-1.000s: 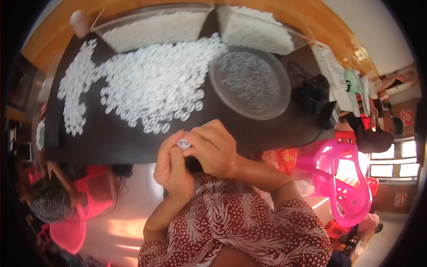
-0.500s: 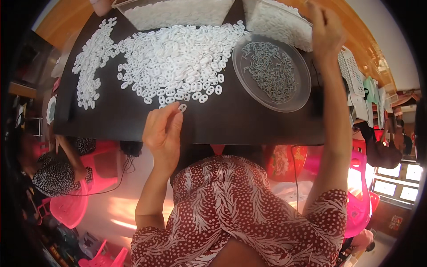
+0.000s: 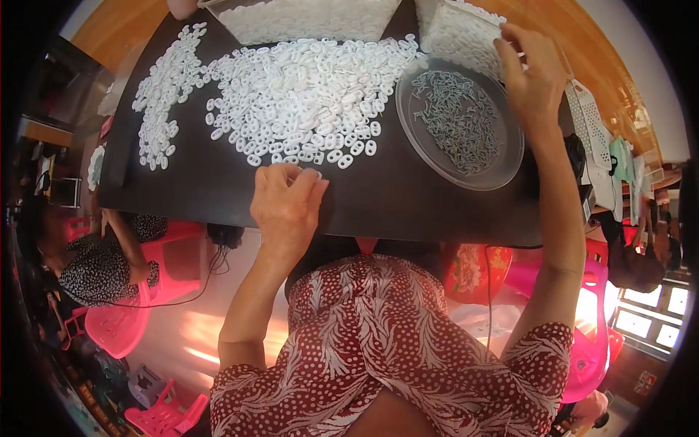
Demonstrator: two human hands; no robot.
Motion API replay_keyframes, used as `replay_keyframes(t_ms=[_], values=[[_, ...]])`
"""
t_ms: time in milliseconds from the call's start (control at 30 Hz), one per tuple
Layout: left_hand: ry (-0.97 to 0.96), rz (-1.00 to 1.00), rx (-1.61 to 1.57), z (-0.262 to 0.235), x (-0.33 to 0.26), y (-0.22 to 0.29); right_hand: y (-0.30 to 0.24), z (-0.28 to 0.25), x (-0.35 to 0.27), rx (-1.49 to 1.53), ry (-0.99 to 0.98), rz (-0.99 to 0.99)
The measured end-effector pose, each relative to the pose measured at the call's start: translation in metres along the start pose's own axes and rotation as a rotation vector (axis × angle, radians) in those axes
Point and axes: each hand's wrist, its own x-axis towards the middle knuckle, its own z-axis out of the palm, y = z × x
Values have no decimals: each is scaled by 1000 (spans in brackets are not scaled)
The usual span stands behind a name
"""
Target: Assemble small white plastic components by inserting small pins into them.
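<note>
My left hand (image 3: 286,211) is closed in a pinch near the table's front edge, with a small white oval plastic piece (image 3: 312,173) mostly hidden between its fingertips. Just beyond it spreads a large heap of white oval two-hole pieces (image 3: 306,91). My right hand (image 3: 537,80) hovers at the near right side of a clear bin of white pieces (image 3: 462,36); its thumb and forefinger are bent and slightly apart, and I see nothing held between them. Below that bin, a clear round dish (image 3: 409,135) holds many small grey metal screws (image 3: 462,120).
The dark table (image 3: 357,207) also carries a second clear bin of white pieces (image 3: 306,22) at the back and a smaller pile (image 3: 164,98) at left. A seated person in patterned clothing (image 3: 102,269) is at the left, near pink chairs (image 3: 120,324). A cable crosses the floor.
My left hand has drawn the white piece slightly right, its fingers now covering most of it. My right hand has come down and its fingers point left by the right bin. The view has shifted slightly.
</note>
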Motion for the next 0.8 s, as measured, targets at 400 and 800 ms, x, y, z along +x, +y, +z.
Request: replay_keyframes(t_ms=[400,800], values=[[-137,35,239,18,29,-5,-48,-20,-42,227,-158,51],[-148,-191,-264,-2,33,15,-49,20,-91,243,-488,47]])
